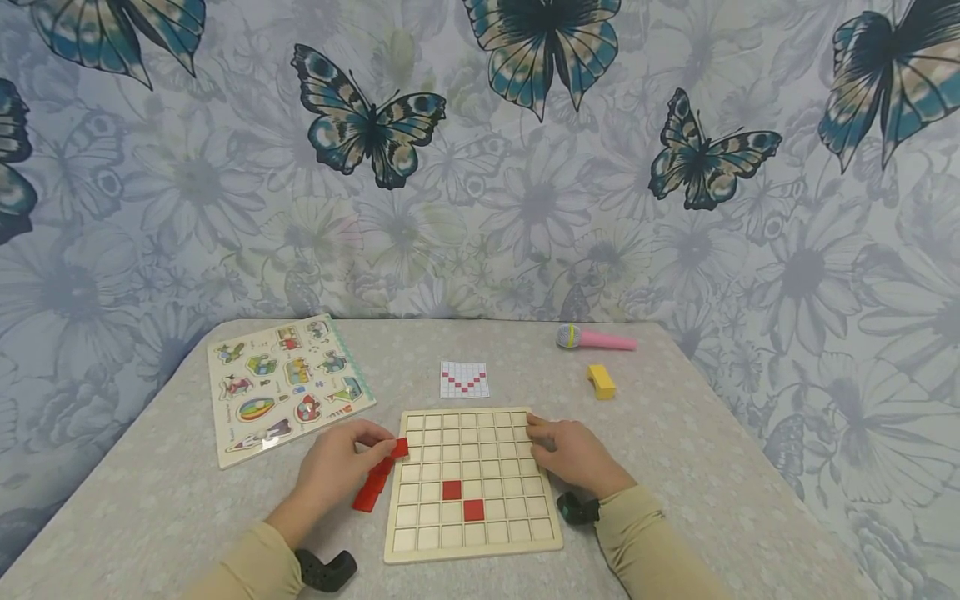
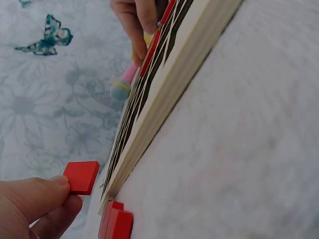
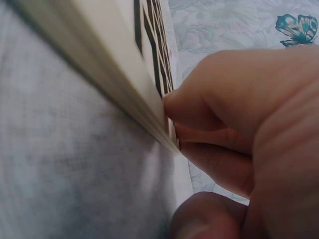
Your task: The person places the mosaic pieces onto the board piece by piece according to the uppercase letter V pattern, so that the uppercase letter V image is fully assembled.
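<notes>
My left hand (image 1: 337, 467) pinches a red square tile (image 2: 81, 176) between thumb and fingers. It holds the tile just over the left edge of a wooden grid board (image 1: 427, 536). Below that hand, several more red tiles (image 1: 367, 493) lie in an overlapping row on the table, beside the board. Two red tiles sit in cells of the board, an upper one (image 1: 452, 490) and a lower one (image 1: 473, 510) diagonally to its right. At the board's upper right edge rests my right hand (image 1: 577, 454). Its fingertips (image 3: 173, 105) touch the rim and carry no tile.
Behind the board lies a small card (image 1: 464, 380) printed with a red V pattern on a grid. A picture puzzle board (image 1: 281, 387) is at the left. A pink toy microphone (image 1: 603, 340) and a yellow block (image 1: 602, 382) are at the back right.
</notes>
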`<state>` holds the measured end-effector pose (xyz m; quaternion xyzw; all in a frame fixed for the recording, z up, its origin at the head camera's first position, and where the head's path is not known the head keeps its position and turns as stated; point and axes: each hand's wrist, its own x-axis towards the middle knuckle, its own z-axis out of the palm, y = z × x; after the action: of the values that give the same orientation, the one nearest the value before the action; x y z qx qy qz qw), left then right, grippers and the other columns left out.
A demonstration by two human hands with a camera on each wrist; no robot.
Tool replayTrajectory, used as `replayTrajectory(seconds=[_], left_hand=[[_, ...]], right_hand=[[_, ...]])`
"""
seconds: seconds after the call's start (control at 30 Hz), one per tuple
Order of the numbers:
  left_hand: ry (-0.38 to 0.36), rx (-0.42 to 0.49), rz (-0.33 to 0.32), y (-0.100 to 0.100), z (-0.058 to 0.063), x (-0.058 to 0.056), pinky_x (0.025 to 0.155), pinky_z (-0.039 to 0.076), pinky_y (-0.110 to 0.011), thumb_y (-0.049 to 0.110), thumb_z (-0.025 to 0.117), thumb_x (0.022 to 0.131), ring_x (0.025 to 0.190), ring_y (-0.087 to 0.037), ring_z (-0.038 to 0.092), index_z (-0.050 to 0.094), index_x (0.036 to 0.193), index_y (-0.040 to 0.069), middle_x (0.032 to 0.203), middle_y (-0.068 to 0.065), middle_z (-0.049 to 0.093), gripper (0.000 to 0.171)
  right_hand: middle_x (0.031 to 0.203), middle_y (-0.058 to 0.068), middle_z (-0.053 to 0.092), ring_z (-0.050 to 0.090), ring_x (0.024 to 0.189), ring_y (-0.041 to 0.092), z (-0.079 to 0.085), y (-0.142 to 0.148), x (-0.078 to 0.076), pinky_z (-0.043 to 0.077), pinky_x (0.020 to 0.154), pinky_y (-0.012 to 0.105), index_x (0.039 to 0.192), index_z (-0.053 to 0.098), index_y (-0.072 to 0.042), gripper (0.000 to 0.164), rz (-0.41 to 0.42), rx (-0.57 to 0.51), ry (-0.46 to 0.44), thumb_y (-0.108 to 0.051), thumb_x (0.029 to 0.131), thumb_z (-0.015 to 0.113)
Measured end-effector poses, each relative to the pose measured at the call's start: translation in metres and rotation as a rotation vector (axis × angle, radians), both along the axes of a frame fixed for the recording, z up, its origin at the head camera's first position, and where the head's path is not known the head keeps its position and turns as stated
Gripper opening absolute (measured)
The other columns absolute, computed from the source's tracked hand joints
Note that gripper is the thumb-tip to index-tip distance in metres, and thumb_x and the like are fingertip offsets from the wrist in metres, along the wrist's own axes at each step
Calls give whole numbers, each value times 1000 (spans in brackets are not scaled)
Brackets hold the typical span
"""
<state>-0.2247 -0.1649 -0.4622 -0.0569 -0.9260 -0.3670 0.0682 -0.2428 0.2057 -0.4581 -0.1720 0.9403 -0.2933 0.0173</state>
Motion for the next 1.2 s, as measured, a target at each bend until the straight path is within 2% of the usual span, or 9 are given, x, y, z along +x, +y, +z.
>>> replayTrajectory(seconds=[0.13, 0.43, 0.53, 0.63, 0.73, 0.87, 1.2], left_hand=[[6, -1, -7, 9, 2, 5, 67, 49, -30, 33, 79, 91, 80, -8, 62, 77, 97, 30, 88, 15, 73, 8], [-1, 23, -22, 26, 3, 17, 58, 48, -27, 33, 80, 90, 78, -4, 65, 76, 92, 34, 85, 18, 73, 5], [-8, 21, -21, 29, 3, 19, 54, 46, -28, 33, 80, 90, 70, -5, 63, 75, 92, 35, 80, 18, 71, 6], [-12, 7, -25, 31, 1, 19, 54, 43, -27, 34, 81, 89, 65, -7, 57, 74, 91, 37, 75, 17, 67, 7], [15, -14, -38, 34, -1, 20, 54, 38, -26, 35, 81, 89, 63, -7, 51, 74, 91, 39, 68, 17, 62, 8], [56, -32, -65, 37, -5, 19, 51, 33, -24, 35, 82, 88, 57, -5, 45, 74, 90, 41, 62, 16, 56, 10], [94, -40, -117, 40, -8, 17, 50, 33, -24, 32, 82, 89, 54, -2, 43, 72, 89, 42, 70, 27, 61, 14]], right_hand=[[151, 1, 56, 47, 143, 32, 0, -1, 0, 40, 114, 53, 135, 67, -5, 39, -5, 9, 1, -17, 98, 67], [151, -1, 56, 49, 142, 32, 2, -4, 0, 42, 113, 52, 136, 67, -7, 39, -19, 44, -22, -19, 99, 67], [150, -1, 57, 52, 140, 28, 1, -5, -1, 48, 106, 46, 135, 68, -7, 39, -20, 49, -15, -18, 98, 67], [150, 0, 58, 54, 138, 25, 1, -5, -1, 47, 93, 41, 135, 68, -7, 39, -19, 43, -13, -17, 98, 67], [150, -1, 57, 51, 141, 26, 0, -4, -2, 49, 101, 42, 135, 67, -8, 39, -19, 44, -16, -18, 98, 67], [151, -2, 56, 46, 144, 30, -1, -3, -3, 44, 112, 50, 137, 67, -9, 40, -20, 52, -22, -20, 98, 67], [151, -3, 55, 46, 144, 30, 0, -2, -3, 40, 114, 52, 137, 66, -10, 40, -29, 60, -27, -21, 99, 67]])
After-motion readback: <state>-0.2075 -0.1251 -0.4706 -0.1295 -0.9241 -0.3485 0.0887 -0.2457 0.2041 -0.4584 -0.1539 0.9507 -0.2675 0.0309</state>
